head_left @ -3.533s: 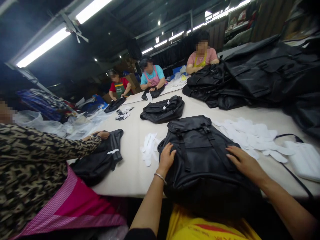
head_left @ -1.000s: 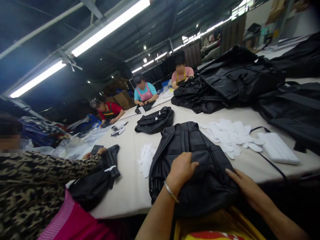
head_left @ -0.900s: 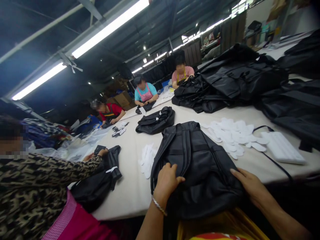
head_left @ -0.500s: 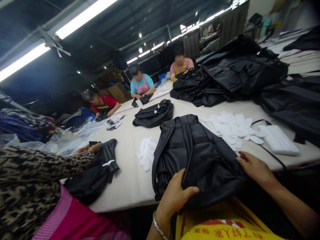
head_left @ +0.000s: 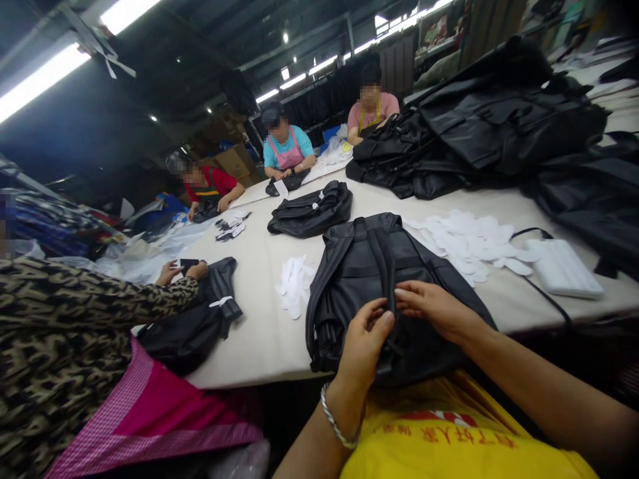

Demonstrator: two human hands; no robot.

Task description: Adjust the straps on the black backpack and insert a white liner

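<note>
A black backpack point(head_left: 344, 279), leather-like, lies on the table in front of me with its shoulder straps facing up. My left hand point(head_left: 367, 339) is closed, thumb and fingers curled at the lower part of one shoulder strap point(head_left: 382, 256). From the other side, my right hand point(head_left: 432, 307) meets the same strap with its fingertips; its thumb is mostly hidden. The lower end of the strap is partly covered by my hands. White oval pieces point(head_left: 466, 243) lie spread just beyond the backpack, and a smaller pile of white pieces point(head_left: 294, 286) is at its left.
A white rectangular box point(head_left: 566, 266) with a black cord sits at the right. Another strapped black bag point(head_left: 312, 209) and a large heap of black bags point(head_left: 489, 133) lie farther back. At left, a co-worker's patterned sleeve point(head_left: 100, 293) reaches over a black bag point(head_left: 184, 332). Several people work across the table point(head_left: 259, 266).
My right hand has moved left from the backpack's right edge to the strap. My left hand has shifted slightly and its fingers have curled in at the strap. The view has tilted slightly down.
</note>
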